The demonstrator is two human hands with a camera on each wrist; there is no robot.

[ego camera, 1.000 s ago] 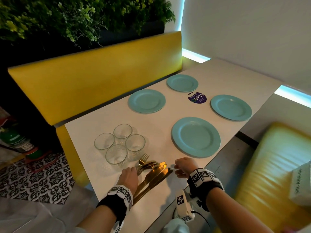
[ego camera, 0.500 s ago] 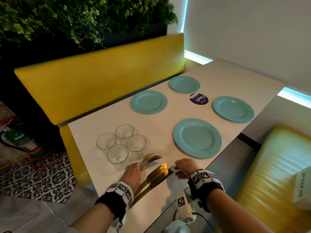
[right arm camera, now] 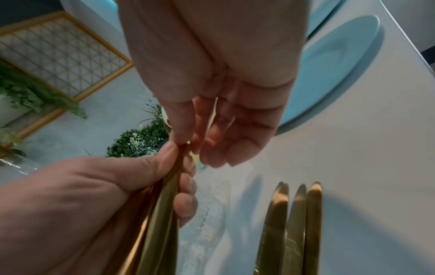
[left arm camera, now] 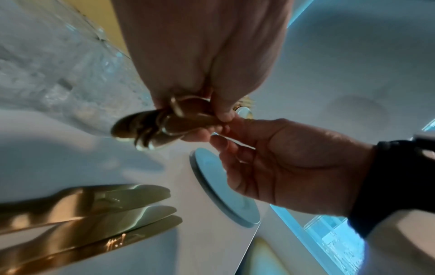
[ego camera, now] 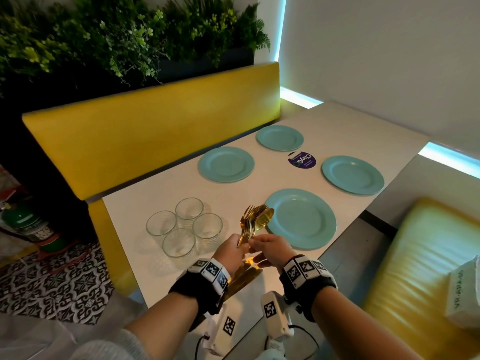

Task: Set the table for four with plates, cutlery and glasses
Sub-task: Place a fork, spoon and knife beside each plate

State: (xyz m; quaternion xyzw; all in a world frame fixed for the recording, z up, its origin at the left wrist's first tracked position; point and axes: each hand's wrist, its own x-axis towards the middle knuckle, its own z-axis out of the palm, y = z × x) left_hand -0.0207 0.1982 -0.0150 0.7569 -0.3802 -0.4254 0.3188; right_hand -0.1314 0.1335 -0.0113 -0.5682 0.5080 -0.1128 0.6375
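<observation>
Gripping a bundle of gold forks and spoons [ego camera: 253,222] by the handles, the left hand [ego camera: 230,252] keeps its fingers [right arm camera: 186,202] and thumb curled round them, lifted clear of the tabletop [ego camera: 155,203] with the tines and bowls fanning up and away beyond the knuckles. The right hand [ego camera: 271,249] meets it just beside the left thumb, its thumb and first fingers [left arm camera: 226,145] pinching one handle in the bundle where it leaves the left grip (the other right fingers hang loosely curled below). Under both palms, the gold knives [left arm camera: 98,208] lie side by side flat on the tabletop, touched by neither hand. Just beyond the right fingertips sits the nearest teal plate [ego camera: 301,219], with the raised spoon bowls reaching over its near-left rim in the head view. Off the left hand's outer side, four empty glasses [ego camera: 184,228] stand clustered together. Three more teal plates [ego camera: 226,165] lie farther out past the fingertips, well apart from one another, with a round purple sticker [ego camera: 302,160] between them.
</observation>
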